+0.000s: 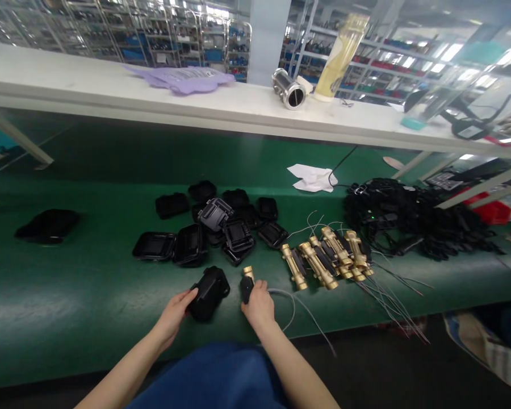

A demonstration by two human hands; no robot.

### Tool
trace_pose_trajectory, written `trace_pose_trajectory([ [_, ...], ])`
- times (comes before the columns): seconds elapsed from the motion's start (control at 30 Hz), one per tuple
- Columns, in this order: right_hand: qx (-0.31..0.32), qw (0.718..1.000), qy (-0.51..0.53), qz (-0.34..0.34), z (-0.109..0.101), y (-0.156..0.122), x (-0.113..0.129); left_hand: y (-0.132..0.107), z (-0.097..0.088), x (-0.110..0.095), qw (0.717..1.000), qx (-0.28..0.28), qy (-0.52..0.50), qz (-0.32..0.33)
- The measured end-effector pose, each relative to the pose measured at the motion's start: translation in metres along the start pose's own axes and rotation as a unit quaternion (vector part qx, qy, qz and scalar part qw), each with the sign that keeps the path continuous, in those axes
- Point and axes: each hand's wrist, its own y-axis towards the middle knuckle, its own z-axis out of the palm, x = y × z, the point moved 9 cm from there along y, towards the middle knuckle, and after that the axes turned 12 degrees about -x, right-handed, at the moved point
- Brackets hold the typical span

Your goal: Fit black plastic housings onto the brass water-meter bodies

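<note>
My left hand [174,315] grips a black plastic housing [208,292] near the front edge of the green bench [89,284]. Beside it, my right hand [259,304] is closed around a brass fitting with a black middle part [247,281], and thin grey wires [289,309] trail from it to the right. The two hands are a short way apart, with both parts just above the green mat.
Several black housings [213,224] lie in a heap behind my hands. Several brass fittings with wires [323,255] lie to the right, beside a pile of black cables [409,218]. A white cloth [313,177], a lone black part [49,225] and a white shelf [111,94] are farther off.
</note>
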Motion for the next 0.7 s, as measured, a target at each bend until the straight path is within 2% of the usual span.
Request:
trace_pose_trajectory([
  [0.07,0.030,0.999,0.011,-0.035,0.002,-0.002,0.011,0.002,-0.005,0.003,1.000,-0.001,-0.018,-0.010],
  [0.13,0.030,0.997,0.001,-0.066,-0.008,-0.001,0.016,0.005,-0.009,0.006,0.999,-0.003,-0.039,-0.016],
  [0.23,-0.061,0.993,-0.058,-0.078,-0.037,0.005,0.007,0.010,-0.014,0.008,0.997,-0.012,-0.072,-0.021],
  [0.3,-0.097,0.989,-0.064,-0.096,-0.043,0.006,0.003,0.010,-0.016,0.009,0.996,-0.019,-0.085,-0.027],
  [0.33,-0.085,0.990,-0.039,-0.107,-0.036,0.006,0.001,0.010,-0.017,0.009,0.995,-0.021,-0.089,-0.028],
  [0.4,-0.006,0.994,0.067,-0.080,-0.009,0.006,-0.005,0.008,-0.017,0.007,0.995,-0.026,-0.093,-0.028],
  [0.47,0.079,0.981,0.178,-0.010,0.023,0.006,-0.010,0.006,-0.016,0.005,0.994,-0.027,-0.096,-0.033],
  [0.53,0.119,0.963,0.235,0.054,0.045,0.006,-0.012,0.005,-0.015,0.004,0.993,-0.027,-0.107,-0.040],
  [0.63,0.148,0.942,0.278,0.113,0.062,0.005,-0.009,0.004,-0.012,0.001,0.990,-0.025,-0.130,-0.052],
  [0.7,0.183,0.910,0.336,0.157,0.070,-0.002,-0.007,0.002,-0.011,0.000,0.987,-0.028,-0.142,-0.071],
])
